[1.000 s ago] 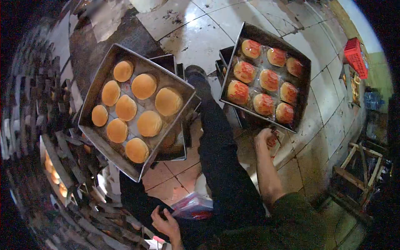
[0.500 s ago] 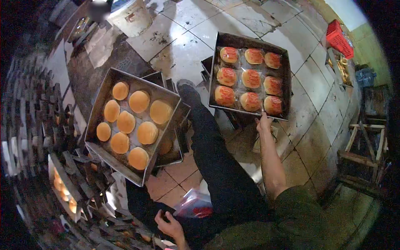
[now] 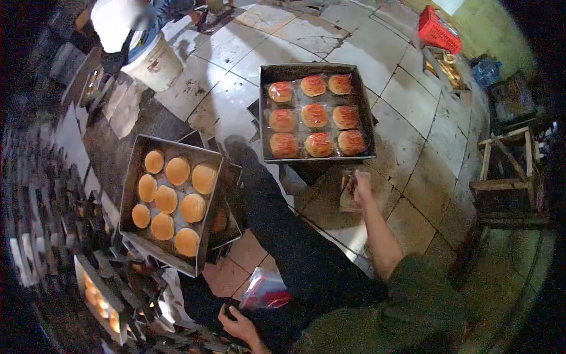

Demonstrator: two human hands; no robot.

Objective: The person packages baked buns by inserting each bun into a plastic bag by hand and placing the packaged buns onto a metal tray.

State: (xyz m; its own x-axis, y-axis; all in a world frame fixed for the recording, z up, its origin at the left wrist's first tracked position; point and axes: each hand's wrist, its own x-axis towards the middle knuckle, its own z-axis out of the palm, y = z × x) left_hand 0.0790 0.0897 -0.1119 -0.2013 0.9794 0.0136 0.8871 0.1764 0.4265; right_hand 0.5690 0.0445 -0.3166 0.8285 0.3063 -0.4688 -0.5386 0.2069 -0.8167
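Note:
Beside the near right corner of a dark tray (image 3: 318,160) of wrapped buns with red print (image 3: 313,115), my right hand (image 3: 361,186) has bent fingers, seemingly over a small flat item on the floor; its grip is unclear. Low in the view, my left hand (image 3: 236,323) rests by my leg, thumb and fingers apart, holding nothing. Near it, a clear plastic packet with red print (image 3: 265,290) lies on my lap. A tilted metal tray (image 3: 203,248) on the left holds several plain round buns (image 3: 166,199).
Another person (image 3: 121,23) is at the top left beside a white bucket (image 3: 154,64). A red crate (image 3: 439,30), a blue water bottle (image 3: 486,72) and a wooden stool frame (image 3: 501,184) stand at the right. Stacked trays sit beneath both bun trays.
The view has swung, shifting both trays left and bringing the other person into sight. My right hand has left the wrapped-bun tray's edge. My left hand keeps much the same pose.

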